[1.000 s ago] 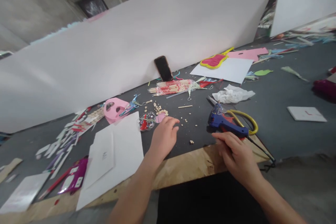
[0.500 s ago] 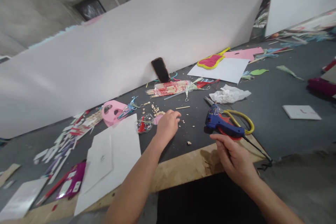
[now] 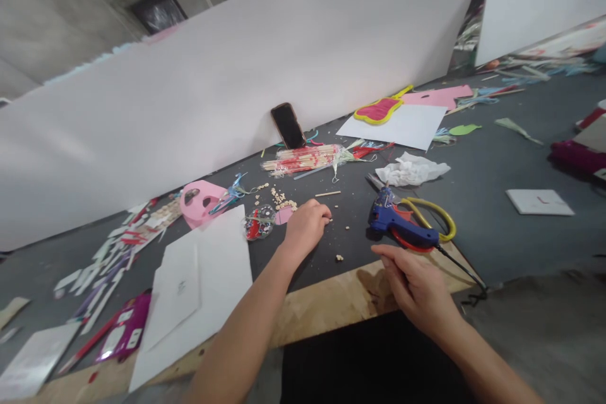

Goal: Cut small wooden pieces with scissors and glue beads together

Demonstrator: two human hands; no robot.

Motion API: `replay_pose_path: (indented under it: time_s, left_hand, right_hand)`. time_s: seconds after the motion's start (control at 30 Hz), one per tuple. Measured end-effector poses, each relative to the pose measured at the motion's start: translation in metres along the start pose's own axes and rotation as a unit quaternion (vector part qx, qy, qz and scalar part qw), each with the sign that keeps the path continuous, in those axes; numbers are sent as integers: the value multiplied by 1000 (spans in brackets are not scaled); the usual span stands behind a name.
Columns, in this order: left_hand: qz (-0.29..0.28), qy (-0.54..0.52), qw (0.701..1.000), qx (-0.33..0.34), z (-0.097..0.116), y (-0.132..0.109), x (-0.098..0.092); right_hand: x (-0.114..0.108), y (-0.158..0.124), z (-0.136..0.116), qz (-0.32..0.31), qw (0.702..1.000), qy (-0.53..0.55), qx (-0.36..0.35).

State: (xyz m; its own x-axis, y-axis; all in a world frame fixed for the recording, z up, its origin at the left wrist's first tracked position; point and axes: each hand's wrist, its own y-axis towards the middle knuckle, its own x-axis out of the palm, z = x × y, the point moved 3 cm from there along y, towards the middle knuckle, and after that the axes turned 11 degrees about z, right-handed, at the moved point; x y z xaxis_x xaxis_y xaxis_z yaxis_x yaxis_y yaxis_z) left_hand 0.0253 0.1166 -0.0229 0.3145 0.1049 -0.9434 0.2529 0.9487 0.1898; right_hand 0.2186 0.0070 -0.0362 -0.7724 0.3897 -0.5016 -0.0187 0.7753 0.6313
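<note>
Logging the left hand (image 3: 307, 228) first: its grip is curled and closed low over the desk (image 3: 492, 233), fingertips at the small wooden beads (image 3: 279, 197) scattered there. Whether it pinches a bead cannot be told from this view. The right hand (image 3: 414, 290) sits nearer the viewer, above the plywood desk edge (image 3: 331, 306). Its grip is loosely spread and empty, just short of the blue hot glue gun (image 3: 400, 222).

The gun rests on its red stand, apparently placed so the nozzle stays up off the desk, and it lies against yellow-handled scissors (image 3: 428, 214). Its black cord (image 3: 461, 268) runs to the lower right, over the desk edge.

Left of the beads, a clear round plastic shell (image 3: 259, 222) holds red pieces; the exact contents are too small to tell. Farther up, a plastic bag (image 3: 303, 160) holds a bundle of wooden sticks with red markings. A phone (image 3: 288, 126) leans upright against the white board (image 3: 237, 76), seemingly propped to stay standing. Also on the desk: a pink foam mask (image 3: 199, 202), white paper sheets (image 3: 203, 284) and crumpled white tissue (image 3: 411, 169).
</note>
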Motion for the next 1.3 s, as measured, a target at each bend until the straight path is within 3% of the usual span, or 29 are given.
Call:
replay_pose_path:
  time_s: [0.17,0.33,0.5,0.67,0.8,0.9,1.03,1.17,1.3]
  left_hand:
    - [18,-16,1000,-3,-1,-1,-3]
    - [65,-50,996,-42,-4,-10,-20]
    - [88,-226,961,-136,-6,-39,-32]
    - [70,-410,878,-238,1,-77,-32]
    - [66,-548,774,-311,5,-103,-24]
    - [72,-633,681,-361,7,-117,-16]
    - [85,-721,579,-371,12,-125,-12]
    - [81,-774,514,-360,17,-127,-14]
    - [63,-799,478,-361,19,-129,-14]
  right_hand:
    - [1,1,-1,-7,1000,1,-6]
    - [1,1,0,-9,1000,-3,-1]
    - [1,1,-2,-2,1000,4,-7]
    - [-10,12,-6,37,999,3,-34]
    - [-25,31,6,93,982,-139,-86]
    - [-24,42,25,28,968,-241,-68]
    - [-12,47,43,-72,949,-300,-73]
    - [-6,49,46,-90,936,-330,-85]
    - [-9,54,43,-89,944,-307,-84]
